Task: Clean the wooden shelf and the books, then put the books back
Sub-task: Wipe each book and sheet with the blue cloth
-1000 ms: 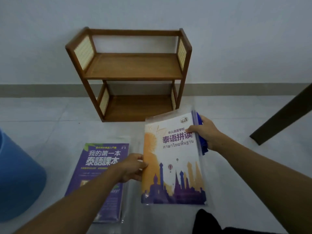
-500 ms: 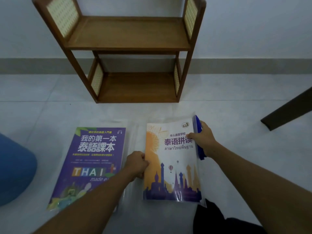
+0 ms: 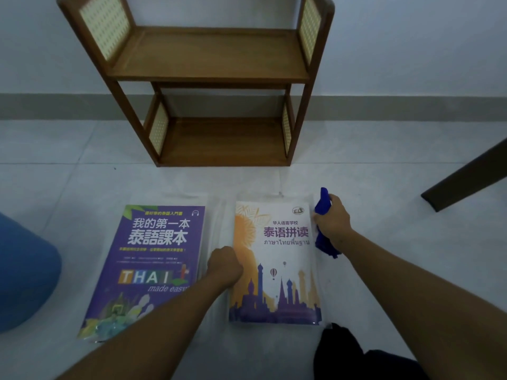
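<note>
"Lying flat on the pale floor [image 3: 384,174], cover up, the white book [image 3: 274,259] looks steadied for wiping. Agree?"

"I'd judge so. The left hand [image 3: 225,266] has its fingers curled at the book's left edge, apparently pinching it, which would keep it from sliding. The right hand [image 3: 333,222] is closed round a blue cloth [image 3: 323,207] and touches the book's upper right edge, so it is placed to start a wipe."

"And the other one?"

"The purple book [image 3: 153,259] lies just beside it on the left, face up, with no hand on it. Whether it is clean, I can't tell."

"The count?"

"Two books, both in clear sleeves and both off the wooden shelf [image 3: 208,58], which stands at the wall beyond them. One shelf with two boards, each bare, probably left so for cleaning. One cloth. Further out are one blue tub [image 3: 24,275] on the left and one dark furniture leg [image 3: 466,182] on the right."
</note>
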Demonstrator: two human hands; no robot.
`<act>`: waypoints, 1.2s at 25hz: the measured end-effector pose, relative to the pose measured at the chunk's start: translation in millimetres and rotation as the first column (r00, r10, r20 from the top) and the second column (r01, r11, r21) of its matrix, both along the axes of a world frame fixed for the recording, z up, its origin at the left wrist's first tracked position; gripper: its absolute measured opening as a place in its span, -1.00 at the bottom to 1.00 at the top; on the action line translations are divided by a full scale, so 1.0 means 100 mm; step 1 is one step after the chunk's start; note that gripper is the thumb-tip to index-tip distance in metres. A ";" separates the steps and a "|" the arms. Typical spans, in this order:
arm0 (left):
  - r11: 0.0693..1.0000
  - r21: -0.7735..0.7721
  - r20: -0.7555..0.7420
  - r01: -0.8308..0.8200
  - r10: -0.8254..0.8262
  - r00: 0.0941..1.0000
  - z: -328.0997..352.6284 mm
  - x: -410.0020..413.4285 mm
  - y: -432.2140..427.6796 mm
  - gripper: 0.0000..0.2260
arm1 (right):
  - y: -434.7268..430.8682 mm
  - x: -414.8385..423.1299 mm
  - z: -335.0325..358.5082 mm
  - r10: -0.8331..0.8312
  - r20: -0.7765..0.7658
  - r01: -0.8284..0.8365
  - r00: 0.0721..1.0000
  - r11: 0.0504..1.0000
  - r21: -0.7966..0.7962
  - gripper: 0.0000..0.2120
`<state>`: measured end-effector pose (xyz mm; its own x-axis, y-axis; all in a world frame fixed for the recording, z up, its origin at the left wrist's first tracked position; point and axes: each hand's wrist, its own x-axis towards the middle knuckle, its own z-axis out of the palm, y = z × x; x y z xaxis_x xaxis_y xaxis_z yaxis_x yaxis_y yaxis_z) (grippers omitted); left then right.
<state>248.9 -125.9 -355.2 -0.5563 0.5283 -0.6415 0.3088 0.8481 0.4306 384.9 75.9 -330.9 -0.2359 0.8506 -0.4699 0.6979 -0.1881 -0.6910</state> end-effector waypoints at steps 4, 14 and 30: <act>0.996 -0.071 0.000 0.060 -0.061 0.998 0.14 0.03 0.08 -0.78 | 0.00 -0.06 0.18 -0.064 0.044 0.059 0.997 0.991 0.117 -0.44; 0.932 0.145 -0.237 0.334 -0.295 0.926 1.20 -0.76 -0.04 -0.65 | -0.56 -0.86 0.69 -0.098 -0.431 0.030 0.897 0.986 -0.162 -0.53; 0.987 0.087 -0.261 0.136 -0.109 0.959 0.71 -1.61 -1.79 -0.62 | -2.03 -1.91 0.18 0.874 0.119 -0.875 0.471 0.447 0.184 -0.47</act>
<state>88.4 -305.4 -284.0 -0.6206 0.6588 -0.4254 0.5185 0.7517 0.4076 194.2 -127.2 -313.2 -0.9066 0.2634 -0.3297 0.4188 0.6577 -0.6261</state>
